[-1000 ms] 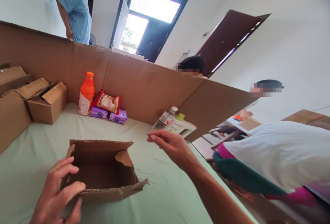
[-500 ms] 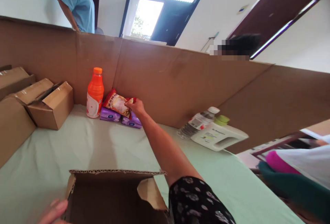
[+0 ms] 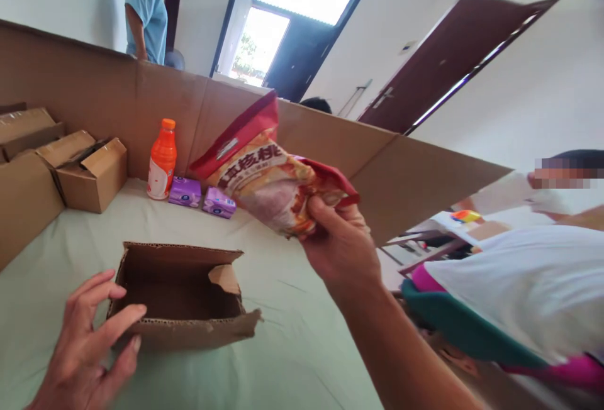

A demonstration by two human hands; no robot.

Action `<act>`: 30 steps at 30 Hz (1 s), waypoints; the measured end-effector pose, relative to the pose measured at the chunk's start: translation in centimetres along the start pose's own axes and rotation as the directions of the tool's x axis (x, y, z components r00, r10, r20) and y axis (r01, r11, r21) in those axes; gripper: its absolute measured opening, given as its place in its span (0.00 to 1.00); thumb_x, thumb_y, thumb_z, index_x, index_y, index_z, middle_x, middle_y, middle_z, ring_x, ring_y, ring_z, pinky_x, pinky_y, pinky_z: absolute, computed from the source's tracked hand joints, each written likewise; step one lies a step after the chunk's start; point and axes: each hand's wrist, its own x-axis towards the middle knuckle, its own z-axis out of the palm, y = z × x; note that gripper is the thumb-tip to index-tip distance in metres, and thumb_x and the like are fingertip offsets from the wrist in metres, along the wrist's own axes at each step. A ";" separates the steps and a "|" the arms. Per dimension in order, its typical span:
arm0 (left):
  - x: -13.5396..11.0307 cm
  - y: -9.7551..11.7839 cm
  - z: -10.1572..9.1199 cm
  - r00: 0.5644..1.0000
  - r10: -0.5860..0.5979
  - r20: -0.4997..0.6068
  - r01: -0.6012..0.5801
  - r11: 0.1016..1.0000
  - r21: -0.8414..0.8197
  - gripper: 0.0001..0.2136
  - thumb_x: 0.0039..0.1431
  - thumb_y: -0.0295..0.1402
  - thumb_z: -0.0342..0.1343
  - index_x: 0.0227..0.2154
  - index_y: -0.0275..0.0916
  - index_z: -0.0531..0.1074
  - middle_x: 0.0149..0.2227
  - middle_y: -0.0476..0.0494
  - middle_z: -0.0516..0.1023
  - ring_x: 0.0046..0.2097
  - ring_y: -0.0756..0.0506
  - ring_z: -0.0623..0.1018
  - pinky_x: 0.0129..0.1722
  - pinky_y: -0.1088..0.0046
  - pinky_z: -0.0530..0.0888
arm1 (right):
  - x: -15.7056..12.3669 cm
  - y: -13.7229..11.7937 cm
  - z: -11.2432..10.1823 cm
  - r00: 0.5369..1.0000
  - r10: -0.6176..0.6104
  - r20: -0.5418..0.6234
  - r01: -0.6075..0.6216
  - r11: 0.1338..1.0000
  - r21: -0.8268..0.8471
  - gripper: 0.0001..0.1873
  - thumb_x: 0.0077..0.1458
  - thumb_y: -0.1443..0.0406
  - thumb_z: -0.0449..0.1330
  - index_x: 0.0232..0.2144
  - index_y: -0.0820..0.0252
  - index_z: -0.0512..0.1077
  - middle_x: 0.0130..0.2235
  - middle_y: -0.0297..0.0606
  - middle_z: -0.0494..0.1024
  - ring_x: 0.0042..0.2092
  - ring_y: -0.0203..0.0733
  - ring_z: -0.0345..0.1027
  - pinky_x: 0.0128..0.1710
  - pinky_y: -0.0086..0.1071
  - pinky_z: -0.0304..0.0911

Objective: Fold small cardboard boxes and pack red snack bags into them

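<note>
My right hand pinches a red snack bag by its lower right end and holds it up over the table. The bag tilts, with printed characters on its front. Below and left of it stands an open cardboard box, and the part of its inside that shows is bare. My left hand is at the box's left end with its fingers spread; its fingertips overlap the rim, and whether they press on it I cannot tell.
Against the cardboard wall stand an orange bottle and two purple tissue packs. Several cardboard boxes sit at the left. A person in blue stands beyond the wall; a person in white is at the right.
My right hand has lifted the snack bag off the purple packs and brought it nearer and to the right. My left hand shows more fully. The clear bottle and white jug no longer show.
</note>
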 end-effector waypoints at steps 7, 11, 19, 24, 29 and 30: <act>0.1 0.4 -0.1 0.998 0.017 -0.062 -0.012 0.997 0.070 0.15 0.61 0.24 0.55 0.49 0.45 0.72 0.51 0.39 0.66 0.62 0.32 0.66 0.57 0.47 0.72 | -6.4 0.4 3.7 0.887 0.223 0.404 -0.287 0.952 0.104 0.15 0.44 0.53 0.71 0.32 0.55 0.79 0.31 0.36 0.81 0.33 0.42 0.74 0.37 0.37 0.72; -0.2 0.4 0.0 0.998 0.024 -0.066 -0.020 0.998 0.060 0.15 0.61 0.24 0.54 0.49 0.45 0.73 0.51 0.40 0.65 0.62 0.33 0.65 0.59 0.47 0.71 | -6.6 0.6 1.5 0.856 0.269 0.442 -0.217 0.962 -0.165 0.12 0.48 0.56 0.68 0.30 0.59 0.81 0.27 0.35 0.80 0.28 0.38 0.69 0.31 0.32 0.67; -0.2 0.2 0.4 0.999 0.003 -0.054 -0.002 1.000 0.011 0.17 0.62 0.23 0.52 0.51 0.47 0.71 0.51 0.40 0.64 0.62 0.34 0.64 0.58 0.48 0.71 | -5.9 -1.0 4.4 0.611 0.447 0.654 -0.162 0.879 -0.449 0.20 0.57 0.61 0.57 0.49 0.61 0.79 0.33 0.36 0.82 0.31 0.37 0.71 0.30 0.29 0.65; -0.3 0.0 0.5 0.998 0.013 -0.054 -0.014 1.000 -0.007 0.18 0.60 0.23 0.53 0.51 0.47 0.71 0.52 0.40 0.65 0.62 0.34 0.65 0.60 0.48 0.72 | -5.2 0.4 7.1 0.581 0.540 0.608 0.116 0.685 -0.719 0.10 0.48 0.72 0.60 0.32 0.61 0.80 0.27 0.33 0.80 0.28 0.36 0.69 0.27 0.27 0.58; -0.3 0.0 0.4 0.998 -0.002 -0.056 0.000 0.999 -0.038 0.18 0.61 0.22 0.53 0.51 0.47 0.72 0.51 0.40 0.66 0.63 0.35 0.67 0.58 0.51 0.74 | -4.7 -1.1 6.5 0.590 0.534 0.605 0.224 0.612 -0.759 0.07 0.50 0.72 0.62 0.26 0.58 0.79 0.26 0.33 0.79 0.30 0.38 0.69 0.31 0.30 0.55; -0.4 0.0 0.4 0.998 -0.006 -0.058 0.003 0.999 -0.046 0.18 0.62 0.22 0.53 0.51 0.47 0.72 0.52 0.40 0.66 0.63 0.35 0.67 0.59 0.51 0.74 | -4.7 -1.6 6.1 0.606 0.531 0.592 0.232 0.593 -0.771 0.08 0.52 0.71 0.61 0.25 0.58 0.79 0.25 0.34 0.79 0.30 0.38 0.69 0.31 0.30 0.54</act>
